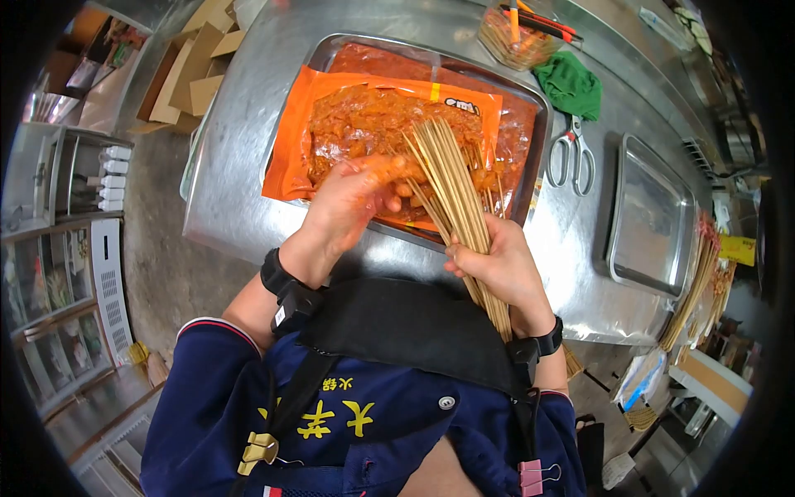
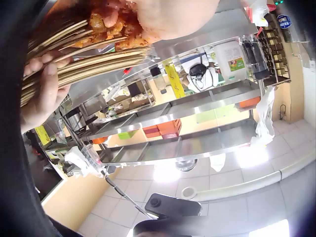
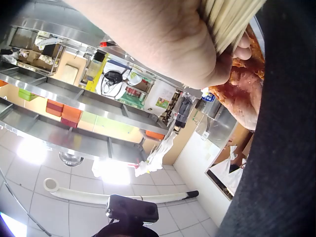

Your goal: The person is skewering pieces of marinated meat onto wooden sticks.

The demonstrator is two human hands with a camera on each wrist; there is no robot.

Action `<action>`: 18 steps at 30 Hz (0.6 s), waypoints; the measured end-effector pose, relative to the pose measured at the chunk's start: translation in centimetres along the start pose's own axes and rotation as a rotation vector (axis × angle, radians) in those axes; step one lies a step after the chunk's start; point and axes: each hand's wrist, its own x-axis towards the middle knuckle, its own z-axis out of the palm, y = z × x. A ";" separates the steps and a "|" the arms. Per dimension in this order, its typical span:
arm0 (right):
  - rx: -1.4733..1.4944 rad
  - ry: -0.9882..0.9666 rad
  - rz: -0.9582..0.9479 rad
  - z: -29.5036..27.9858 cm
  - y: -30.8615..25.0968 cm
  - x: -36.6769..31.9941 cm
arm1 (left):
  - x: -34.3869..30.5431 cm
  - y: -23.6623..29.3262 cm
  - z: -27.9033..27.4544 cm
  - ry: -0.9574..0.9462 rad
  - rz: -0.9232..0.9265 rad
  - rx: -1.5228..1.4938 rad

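Observation:
My left hand (image 1: 352, 199), smeared with orange sauce, is over the marinated meat with its fingers bent at a piece of sauced meat (image 2: 123, 32). Its fingertips are right beside the pointed ends of the sticks; how firmly it holds the piece I cannot tell. My right hand (image 1: 501, 261) grips a thick bundle of bamboo skewers (image 1: 454, 174), slanting up and left over the meat. One thin stick stands apart from the bundle toward the left fingers. Beneath lies an orange bag of marinated meat (image 1: 286, 161) in a metal tray (image 1: 542, 149).
Right of the tray lie scissors (image 1: 571, 157) and a green cloth (image 1: 571, 85). A clear tub (image 1: 517, 45) with pens stands behind. Farther right is another metal tray (image 1: 654, 219), with more skewers (image 1: 691, 294) at the table edge. Cardboard boxes (image 1: 186, 83) stand left.

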 end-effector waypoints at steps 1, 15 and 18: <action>-0.015 0.000 -0.007 -0.1 0.2 0.1 | -0.1 -0.2 0.1 0.015 -0.033 0.054; 0.112 -0.051 0.005 0.4 -1.5 -1.5 | 1.0 -0.9 2.1 0.121 -0.069 0.287; 0.232 -0.101 0.020 -0.1 -0.5 -0.5 | 1.7 -1.6 2.3 0.121 0.003 0.289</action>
